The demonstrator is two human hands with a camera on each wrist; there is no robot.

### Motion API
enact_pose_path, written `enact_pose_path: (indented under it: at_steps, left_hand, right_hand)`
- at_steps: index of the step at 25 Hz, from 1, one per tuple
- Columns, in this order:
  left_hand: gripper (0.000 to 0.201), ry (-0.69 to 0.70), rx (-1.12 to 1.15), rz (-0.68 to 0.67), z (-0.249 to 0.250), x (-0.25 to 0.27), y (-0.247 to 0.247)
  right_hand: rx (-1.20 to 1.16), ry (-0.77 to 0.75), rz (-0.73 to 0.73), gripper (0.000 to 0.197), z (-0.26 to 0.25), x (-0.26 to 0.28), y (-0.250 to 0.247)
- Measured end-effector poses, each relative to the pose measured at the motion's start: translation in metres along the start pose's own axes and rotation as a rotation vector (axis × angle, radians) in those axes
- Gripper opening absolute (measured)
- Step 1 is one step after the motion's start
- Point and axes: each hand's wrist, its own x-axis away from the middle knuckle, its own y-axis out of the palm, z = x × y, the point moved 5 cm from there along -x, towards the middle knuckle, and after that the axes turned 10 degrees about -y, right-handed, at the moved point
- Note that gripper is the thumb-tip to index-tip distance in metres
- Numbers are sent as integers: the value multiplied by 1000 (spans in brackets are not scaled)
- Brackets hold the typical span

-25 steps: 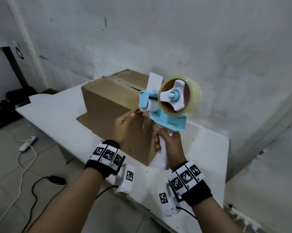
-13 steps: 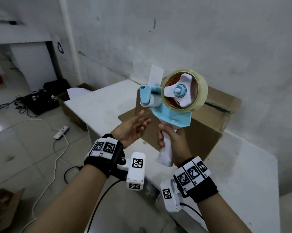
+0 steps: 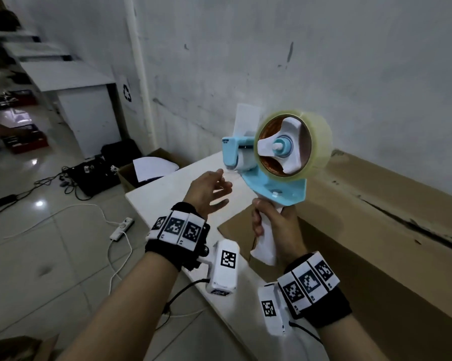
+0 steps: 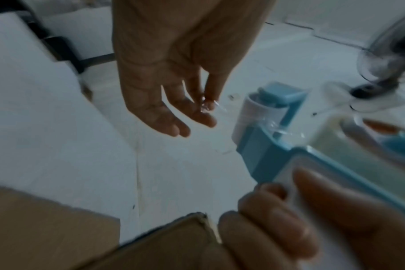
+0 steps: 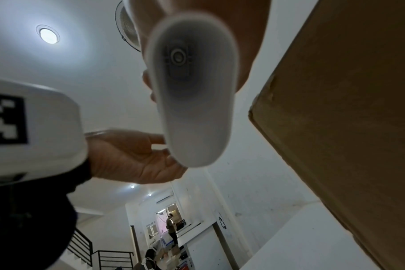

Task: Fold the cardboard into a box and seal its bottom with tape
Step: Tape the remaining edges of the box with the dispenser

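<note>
My right hand [image 3: 271, 225] grips the white handle [image 5: 190, 91] of a blue tape dispenser [image 3: 274, 183], held upright above the table edge. A clear tape roll [image 3: 295, 144] sits on it. My left hand [image 3: 209, 188] hovers just left of the dispenser's roller [image 4: 250, 113], fingers mostly straight. Its thumb and forefinger [image 4: 206, 117] appear to pinch the clear tape end [image 4: 208, 106], which glints. The brown cardboard box [image 3: 376, 230] lies on the white table [image 3: 167, 194] to the right, behind the dispenser, its flap seam dark along the top.
A white wall stands close behind the table. On the tiled floor to the left lie a power strip [image 3: 122, 227], cables, a black bag [image 3: 94, 173] and an open carton holding paper [image 3: 152, 168]. A white cabinet [image 3: 84, 105] stands farther left.
My view has swung left, so the box now sits at the right. My left hand has drawn back a little from the dispenser's roller. The right hand still holds the dispenser upright.
</note>
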Motion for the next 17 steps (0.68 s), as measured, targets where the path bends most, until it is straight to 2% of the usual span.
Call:
enact_pose_path:
  at_steps: [3,7,10,14,17]
  left_hand:
    - [30,204,44,95,34,-30,15]
    - [32,205,13,-7,58,-80,42]
    - [35,275,-286,-72,81,-121,64]
    - [30,311,-547,-236,97,-168,104]
    - [22,341,-826,-409,97,-177,138]
  right_hand:
    - [59,-61,-3,19,1,-29,4]
    - [56,-128,61,25,-1,-56,4]
    - [81,-169,140,19,1,-75,4]
    - [145,-189,326,45,9,-95,2]
    - [172,-246,436,34,9,-101,6]
